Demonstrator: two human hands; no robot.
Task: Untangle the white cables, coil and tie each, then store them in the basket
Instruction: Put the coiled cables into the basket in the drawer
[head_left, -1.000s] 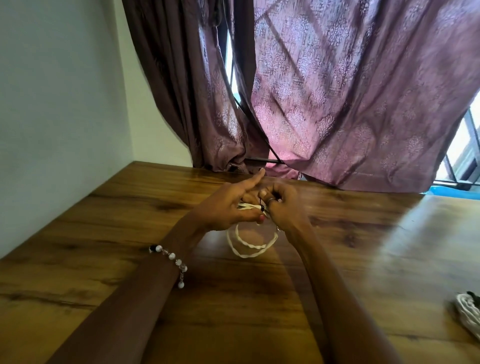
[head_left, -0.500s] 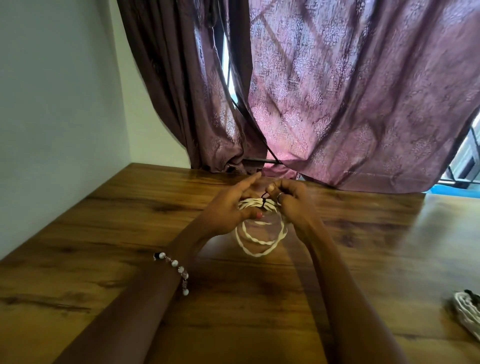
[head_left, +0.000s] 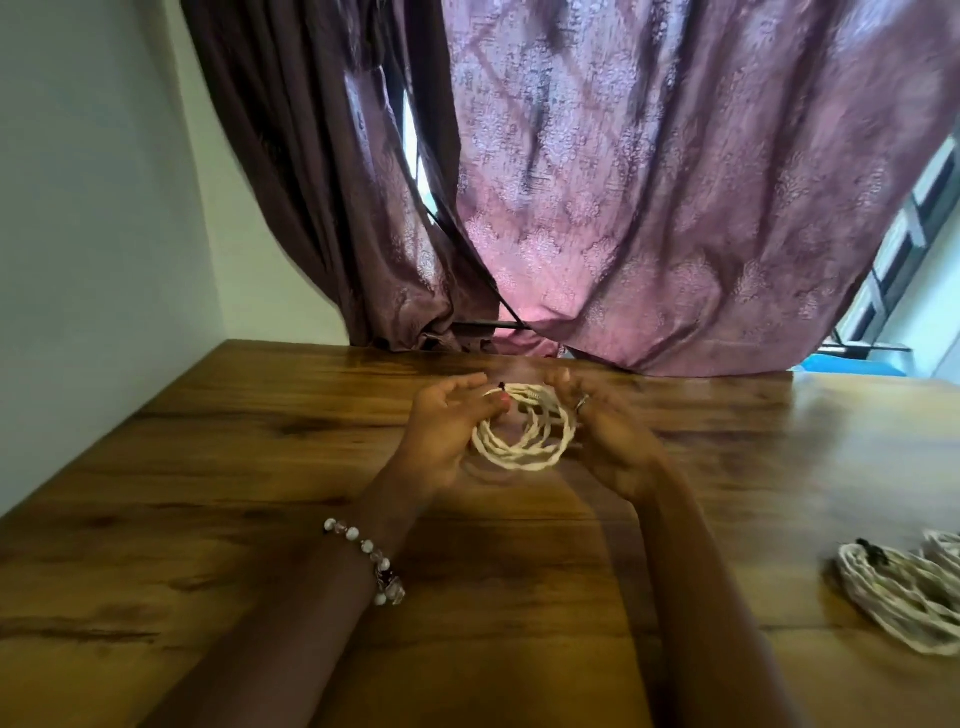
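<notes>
White coiled cable (head_left: 524, 431) is held between left hand (head_left: 441, 431) and right hand (head_left: 610, 441) over the table (head_left: 208, 467), tie apparently on — another bundle (head_left: 904, 597) lies done, basket unseen, storing left.

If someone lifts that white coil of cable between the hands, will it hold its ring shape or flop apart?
The white coil probably keeps its ring roughly: a small dark tie seems to bind its top. Away from the tie the twisted loops spread unevenly, so they would likely sag. It looks thin and light, and lying flat on the wooden table it should not roll.
</notes>
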